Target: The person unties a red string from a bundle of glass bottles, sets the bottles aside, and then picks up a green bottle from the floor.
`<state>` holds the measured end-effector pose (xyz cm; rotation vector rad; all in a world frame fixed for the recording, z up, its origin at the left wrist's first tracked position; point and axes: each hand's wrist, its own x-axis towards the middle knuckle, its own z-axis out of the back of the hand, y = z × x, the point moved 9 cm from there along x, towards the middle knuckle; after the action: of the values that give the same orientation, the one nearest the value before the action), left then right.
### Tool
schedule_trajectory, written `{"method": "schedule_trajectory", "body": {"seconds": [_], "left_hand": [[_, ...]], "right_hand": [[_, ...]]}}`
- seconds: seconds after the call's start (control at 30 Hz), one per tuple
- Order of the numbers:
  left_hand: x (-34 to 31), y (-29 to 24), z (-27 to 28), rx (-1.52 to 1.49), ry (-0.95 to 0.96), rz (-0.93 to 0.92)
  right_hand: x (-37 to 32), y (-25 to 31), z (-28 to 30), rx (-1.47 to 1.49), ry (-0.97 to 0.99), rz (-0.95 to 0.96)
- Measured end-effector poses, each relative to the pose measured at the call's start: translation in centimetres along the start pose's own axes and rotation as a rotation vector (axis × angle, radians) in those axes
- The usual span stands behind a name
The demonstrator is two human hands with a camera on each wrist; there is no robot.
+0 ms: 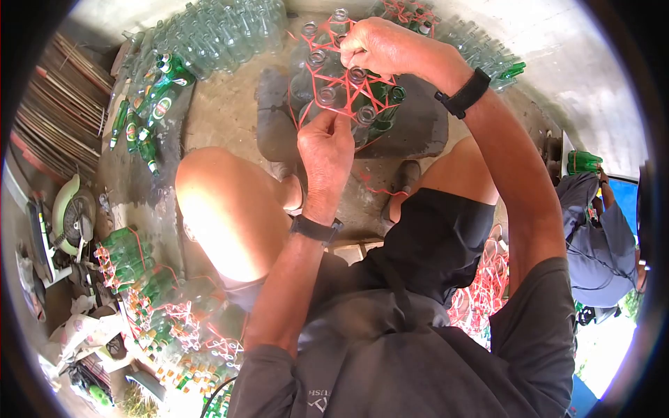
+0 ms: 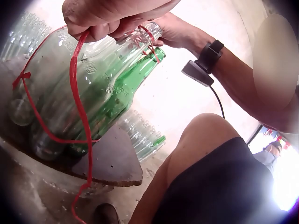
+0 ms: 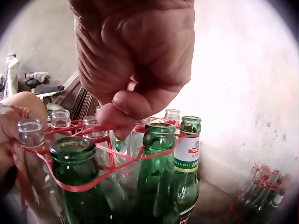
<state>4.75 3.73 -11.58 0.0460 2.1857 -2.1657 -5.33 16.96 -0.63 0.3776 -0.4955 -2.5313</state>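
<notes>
A bundle of several clear and green glass bottles [image 3: 156, 182] stands upright, red plastic string [image 3: 77, 188] laced around and between the necks. Over the bundle's far side, my right hand [image 1: 380, 49] pinches a strand of that string between thumb and curled fingers. My left hand [image 1: 326, 153] is at the near rim of the bundle, its fingers curled on the red string [image 2: 79, 93], whose tail hangs down past the bottles. Lower on the bundle, another loop with a knot [image 2: 23, 77] runs round the bottle bodies. One green bottle bears a white and red label [image 3: 187, 151].
The bundle sits on a dark slab [image 1: 421, 125] between my feet. Rows of clear bottles [image 1: 223, 35] stand along the back wall, with green bottles [image 1: 146, 150] lying at left. Red string lies heaped [image 1: 488, 285] by my right thigh. Another person [image 1: 596, 237] is at far right.
</notes>
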Motion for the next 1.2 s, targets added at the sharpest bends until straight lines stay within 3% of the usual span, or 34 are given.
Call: {"method": "schedule_trajectory", "body": {"seconds": [0.03,0.53,0.77,0.87,0.93,0.97,1.03,1.2], "left_hand": [[-0.1,-0.1,0.1,0.013,-0.005,-0.008],[-1.0,-1.5,1.2,0.000,0.028,0.074],[-1.6,-1.0,2.2,-0.061,0.033,0.145],[-1.6,-0.9,2.4,-0.017,0.034,0.134],[-1.6,-1.2,2.5,0.028,0.037,0.081],[-1.4,-1.2,2.6,0.030,0.035,0.081],[-1.3,-1.4,2.7,0.064,0.040,0.072],[-0.9,-2.1,3.2,0.120,0.041,0.058]], "right_hand": [[-0.3,-0.5,-0.4,0.076,0.064,-0.115],[0.6,-1.9,-1.6,0.241,0.264,-0.287],[-0.5,-1.8,-1.2,0.360,0.216,-0.317],[-1.5,-2.1,-1.3,0.202,0.171,-0.333],[-2.2,-0.4,1.1,-0.169,-0.338,0.043],[-2.7,-0.5,0.3,-0.167,-0.339,0.045],[-6.5,2.0,1.3,0.014,-0.657,0.035],[-9.9,5.8,-1.9,-0.078,-0.630,-0.149]]}}
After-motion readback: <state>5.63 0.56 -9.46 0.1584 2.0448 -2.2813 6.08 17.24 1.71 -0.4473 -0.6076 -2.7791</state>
